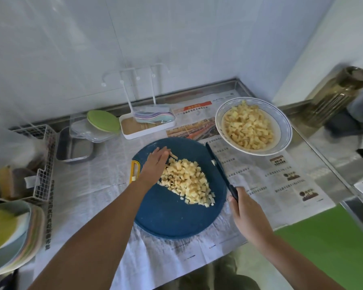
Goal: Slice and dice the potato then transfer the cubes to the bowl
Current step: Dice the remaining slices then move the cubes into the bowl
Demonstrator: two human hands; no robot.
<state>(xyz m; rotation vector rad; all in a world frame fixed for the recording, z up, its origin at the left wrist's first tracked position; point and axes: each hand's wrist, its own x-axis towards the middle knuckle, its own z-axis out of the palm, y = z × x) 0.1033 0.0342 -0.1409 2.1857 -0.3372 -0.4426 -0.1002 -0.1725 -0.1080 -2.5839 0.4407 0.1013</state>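
Note:
A heap of pale yellow potato cubes [189, 182] lies on a round blue cutting board [172, 218]. My left hand [155, 164] rests flat, fingers together, against the heap's left far side. My right hand [244, 212] grips the handle of a dark blue knife [219, 167], whose blade stands along the board's right edge, a small potato bit stuck to it. A white bowl [222, 130] with a blue rim, at the far right of the board, holds many more potato cubes [248, 126].
Newspaper [277, 185] covers the steel counter. Behind the board stand a white rack tray [147, 126], a clear container with a green lid [103, 122] and a metal tin [76, 149]. A wire basket [44, 164] and stacked plates [13, 233] are left. A brass-coloured jar [335, 95] is far right.

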